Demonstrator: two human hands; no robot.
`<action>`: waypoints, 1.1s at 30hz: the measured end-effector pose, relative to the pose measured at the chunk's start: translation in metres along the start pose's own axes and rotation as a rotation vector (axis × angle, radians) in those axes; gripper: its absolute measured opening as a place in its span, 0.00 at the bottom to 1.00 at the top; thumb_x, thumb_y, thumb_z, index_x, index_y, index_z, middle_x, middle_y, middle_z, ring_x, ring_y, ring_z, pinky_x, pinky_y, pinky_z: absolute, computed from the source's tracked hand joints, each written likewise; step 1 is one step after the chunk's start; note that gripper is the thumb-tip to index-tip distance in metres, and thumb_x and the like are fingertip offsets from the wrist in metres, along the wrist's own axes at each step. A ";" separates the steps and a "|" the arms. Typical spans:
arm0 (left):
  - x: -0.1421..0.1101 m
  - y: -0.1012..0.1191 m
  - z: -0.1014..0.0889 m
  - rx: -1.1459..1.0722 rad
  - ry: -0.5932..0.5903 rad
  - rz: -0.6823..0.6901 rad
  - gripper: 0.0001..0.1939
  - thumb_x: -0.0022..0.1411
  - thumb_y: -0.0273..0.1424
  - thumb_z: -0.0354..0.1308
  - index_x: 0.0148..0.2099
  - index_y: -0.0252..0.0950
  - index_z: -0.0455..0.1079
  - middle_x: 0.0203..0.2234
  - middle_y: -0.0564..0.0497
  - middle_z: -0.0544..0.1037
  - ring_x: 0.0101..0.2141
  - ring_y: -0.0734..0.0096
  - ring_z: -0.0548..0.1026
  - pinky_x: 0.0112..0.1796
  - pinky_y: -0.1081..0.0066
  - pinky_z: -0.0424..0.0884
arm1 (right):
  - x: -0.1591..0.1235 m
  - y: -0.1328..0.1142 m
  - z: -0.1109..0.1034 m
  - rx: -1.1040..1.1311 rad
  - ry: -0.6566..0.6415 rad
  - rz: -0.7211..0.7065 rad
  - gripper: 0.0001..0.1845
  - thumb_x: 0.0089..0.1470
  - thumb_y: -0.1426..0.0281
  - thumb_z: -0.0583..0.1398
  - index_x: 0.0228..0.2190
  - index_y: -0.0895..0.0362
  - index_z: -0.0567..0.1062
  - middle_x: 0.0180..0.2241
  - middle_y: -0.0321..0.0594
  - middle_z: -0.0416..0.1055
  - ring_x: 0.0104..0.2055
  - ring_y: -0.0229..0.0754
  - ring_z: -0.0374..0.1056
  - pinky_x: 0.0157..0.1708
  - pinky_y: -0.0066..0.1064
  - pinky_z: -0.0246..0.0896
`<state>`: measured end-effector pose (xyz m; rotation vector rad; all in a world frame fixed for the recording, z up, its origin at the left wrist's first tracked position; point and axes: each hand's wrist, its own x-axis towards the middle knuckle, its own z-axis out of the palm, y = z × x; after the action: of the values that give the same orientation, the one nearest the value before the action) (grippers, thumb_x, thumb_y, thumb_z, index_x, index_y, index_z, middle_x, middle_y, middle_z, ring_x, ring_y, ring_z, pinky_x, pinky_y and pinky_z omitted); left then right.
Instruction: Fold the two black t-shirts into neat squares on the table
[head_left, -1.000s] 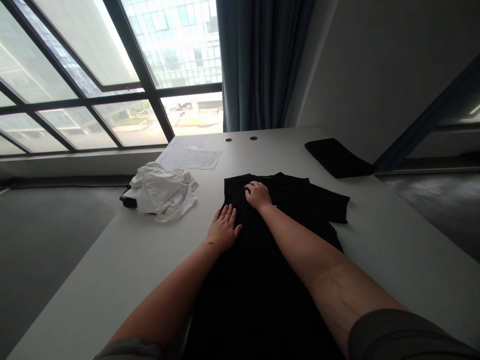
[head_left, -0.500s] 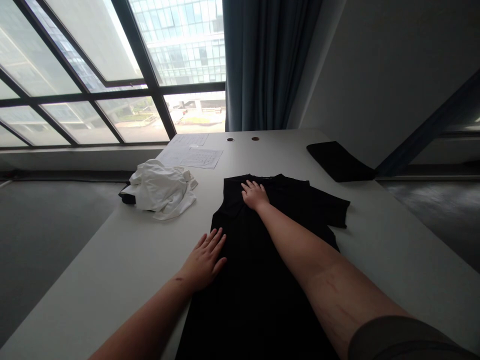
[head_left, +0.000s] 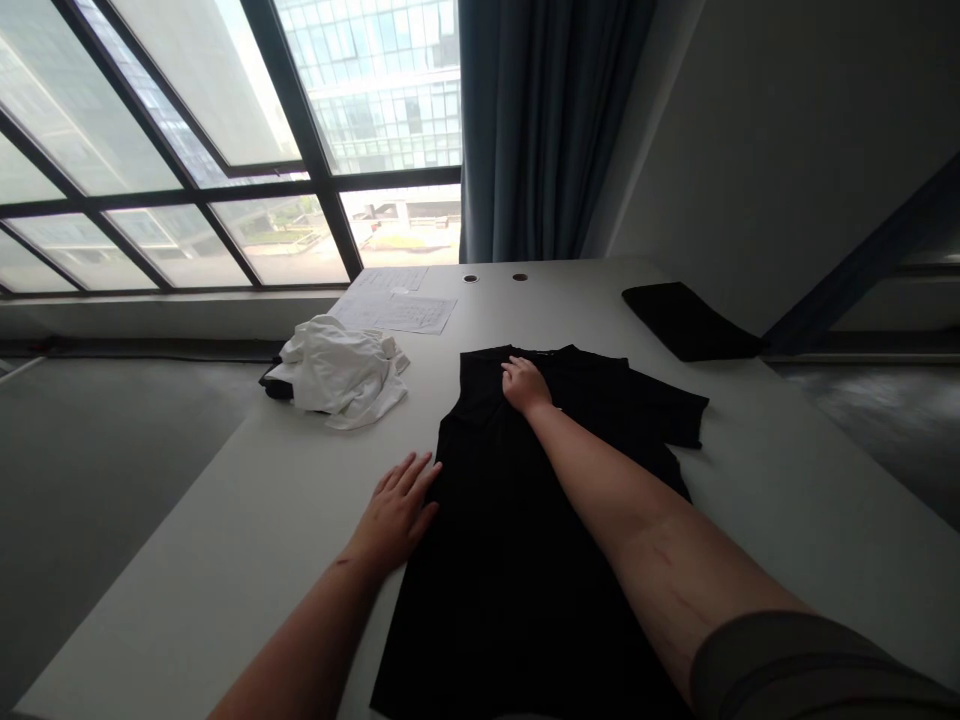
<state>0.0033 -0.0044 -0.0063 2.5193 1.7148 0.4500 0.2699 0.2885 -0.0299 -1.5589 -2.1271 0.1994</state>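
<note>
A black T-shirt [head_left: 525, 540] lies spread on the white table [head_left: 262, 540], collar away from me, one sleeve sticking out to the right. My right hand [head_left: 525, 386] rests palm down near the collar, fingers stretched flat on the cloth. My left hand [head_left: 397, 510] lies flat with fingers apart on the shirt's left edge, partly on the tabletop. Neither hand holds anything.
A crumpled white garment [head_left: 341, 372] sits on something dark at the table's left edge. Printed papers [head_left: 397, 305] lie behind it. A folded black cloth [head_left: 686, 320] is at the far right. Two cable holes [head_left: 495, 277] mark the far end, near a blue curtain [head_left: 540, 130] and windows.
My left hand has slid toward me along the shirt's left edge, from beside the right hand to the side seam. My right hand has stayed near the collar.
</note>
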 end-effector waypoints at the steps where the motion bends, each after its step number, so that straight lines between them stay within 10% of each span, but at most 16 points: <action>1: 0.004 -0.003 0.001 0.010 0.012 -0.026 0.30 0.75 0.37 0.49 0.76 0.48 0.54 0.73 0.50 0.58 0.72 0.56 0.54 0.67 0.51 0.58 | 0.000 0.001 0.000 0.021 0.027 0.003 0.25 0.66 0.69 0.51 0.57 0.60 0.78 0.65 0.50 0.68 0.68 0.53 0.58 0.69 0.44 0.52; 9: 0.032 -0.027 0.004 0.040 -0.015 -0.141 0.24 0.76 0.42 0.46 0.69 0.49 0.66 0.70 0.51 0.64 0.70 0.56 0.61 0.67 0.51 0.57 | -0.010 0.005 -0.012 0.238 0.151 -0.031 0.21 0.62 0.69 0.54 0.50 0.59 0.81 0.62 0.52 0.67 0.66 0.53 0.61 0.69 0.44 0.53; 14: 0.038 -0.036 0.003 0.020 -0.003 -0.138 0.25 0.76 0.42 0.44 0.68 0.47 0.69 0.69 0.50 0.67 0.68 0.56 0.63 0.66 0.51 0.60 | -0.032 0.069 -0.077 0.315 0.180 -0.057 0.20 0.62 0.65 0.55 0.49 0.54 0.81 0.58 0.49 0.71 0.64 0.51 0.64 0.68 0.46 0.54; 19: 0.037 -0.038 0.004 -0.006 0.032 -0.126 0.25 0.76 0.42 0.43 0.66 0.45 0.71 0.67 0.48 0.69 0.67 0.54 0.65 0.65 0.51 0.62 | -0.105 0.159 -0.141 0.264 0.305 0.303 0.16 0.56 0.63 0.57 0.40 0.54 0.82 0.43 0.45 0.79 0.47 0.50 0.75 0.55 0.46 0.67; 24: 0.037 -0.040 0.005 0.009 0.028 -0.120 0.25 0.75 0.43 0.44 0.66 0.46 0.70 0.67 0.48 0.70 0.66 0.54 0.66 0.64 0.51 0.63 | -0.182 0.204 -0.154 0.383 0.576 0.605 0.17 0.53 0.63 0.55 0.37 0.54 0.81 0.33 0.41 0.79 0.36 0.47 0.76 0.40 0.38 0.71; 33: 0.037 -0.038 0.002 0.034 0.030 -0.145 0.24 0.75 0.42 0.45 0.65 0.44 0.70 0.65 0.46 0.70 0.65 0.55 0.67 0.64 0.52 0.64 | -0.160 0.222 -0.158 -0.137 0.296 0.650 0.20 0.52 0.63 0.61 0.45 0.52 0.84 0.49 0.50 0.76 0.52 0.59 0.68 0.54 0.51 0.63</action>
<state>-0.0178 0.0448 -0.0089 2.4005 1.9146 0.4533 0.5692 0.1884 -0.0285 -2.1678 -1.3837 0.0306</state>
